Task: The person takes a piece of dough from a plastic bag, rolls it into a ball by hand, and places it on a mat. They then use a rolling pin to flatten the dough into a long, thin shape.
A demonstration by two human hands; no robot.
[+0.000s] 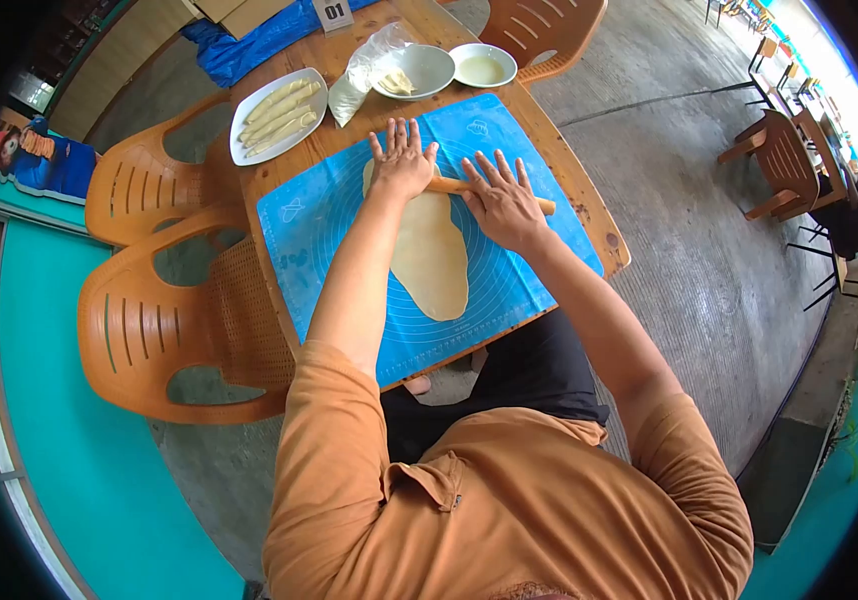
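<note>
A long, flat oval of dough [431, 258] lies on the blue baking mat [319, 240], its narrow end toward me. Across its upper part rests a wooden rolling pin [446, 185]. My left hand [404, 165] lies over the pin's left end with fingers stretched out, hiding that end and some dough. Flat on the right part of the pin is my right hand [505, 203], its fingers spread. The pin's right tip shows just past that hand. Neither hand is wrapped around the pin.
Behind the mat on the wooden table [604, 235] stand a white dish of rolled dough pieces [236, 125], a plastic bag of white powder [351, 92], a bowl with a pale lump [434, 68] and a small bowl of liquid [485, 68]. Orange chairs [139, 320] flank the table's left side.
</note>
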